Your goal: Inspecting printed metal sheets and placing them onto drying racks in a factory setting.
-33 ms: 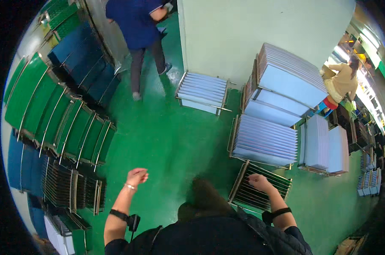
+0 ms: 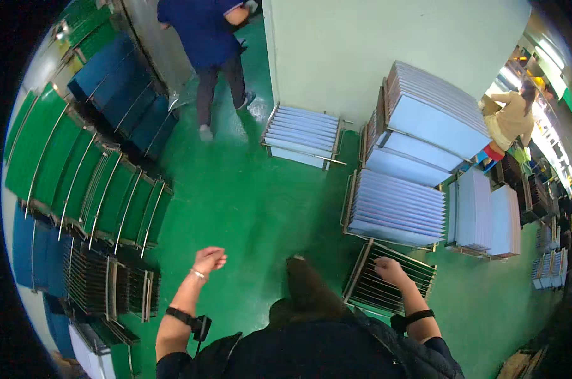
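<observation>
Currently, head view: your left hand (image 2: 209,259) is out over the green floor (image 2: 235,189), fingers curled in loosely, the gap narrow; nothing shows in it, though the palm side is hidden. Your right hand (image 2: 387,270) is likewise curled narrow, with no object visible in it. It appears above the dark slatted rack (image 2: 369,287), which lies to the right of your leg (image 2: 308,281); contact between hand and slats cannot be told from this angle. A bracelet (image 2: 198,273) circles your left wrist, and black straps (image 2: 418,316) band both forearms. Just beyond the slatted rack, a rack of pale blue sheets (image 2: 396,202) blocks the direct line forward on that side; behind it, a taller stack of pale panels (image 2: 434,120) is near the light wall (image 2: 387,38). Further left, a low rack of sheets (image 2: 301,136) sits at the wall's foot. Green panels (image 2: 71,158) line your left side, with dark slatted frames (image 2: 87,278) nearer you. Ahead-left, a co-worker in dark blue (image 2: 200,31) occupies the passage beside the wall; another person in tan (image 2: 510,117) is at far right.
</observation>
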Available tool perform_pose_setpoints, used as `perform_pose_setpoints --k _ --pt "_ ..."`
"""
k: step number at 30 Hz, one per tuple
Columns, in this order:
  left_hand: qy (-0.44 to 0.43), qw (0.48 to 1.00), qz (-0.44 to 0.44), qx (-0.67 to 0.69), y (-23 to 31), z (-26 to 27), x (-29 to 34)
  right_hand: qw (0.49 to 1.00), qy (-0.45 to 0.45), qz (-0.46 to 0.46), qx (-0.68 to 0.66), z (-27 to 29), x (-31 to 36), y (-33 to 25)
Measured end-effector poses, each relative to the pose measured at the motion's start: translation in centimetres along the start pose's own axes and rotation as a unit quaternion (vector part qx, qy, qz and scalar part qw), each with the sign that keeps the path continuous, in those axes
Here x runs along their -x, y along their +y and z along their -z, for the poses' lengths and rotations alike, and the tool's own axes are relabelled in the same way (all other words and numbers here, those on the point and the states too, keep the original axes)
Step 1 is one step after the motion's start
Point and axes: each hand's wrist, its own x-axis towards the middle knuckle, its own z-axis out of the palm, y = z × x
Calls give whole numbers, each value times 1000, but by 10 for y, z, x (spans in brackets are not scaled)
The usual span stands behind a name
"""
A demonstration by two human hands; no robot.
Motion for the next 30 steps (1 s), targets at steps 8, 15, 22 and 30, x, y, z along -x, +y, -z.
perform_pose_setpoints --k 8,15,22,30 --pt "-47 992 100 -53 107 31 -187 998 -50 19 18 11 -204 -52" --pt "-4 994 92 -51 239 35 -324 998 4 -46 -50 68 -359 -112" --pt "-38 987 142 -61 251 23 -559 985 -94 -144 -5 69 -480 -93" --pt "-140 964 85 -210 226 -35 -728 967 9 -216 -137 46 -581 -29"
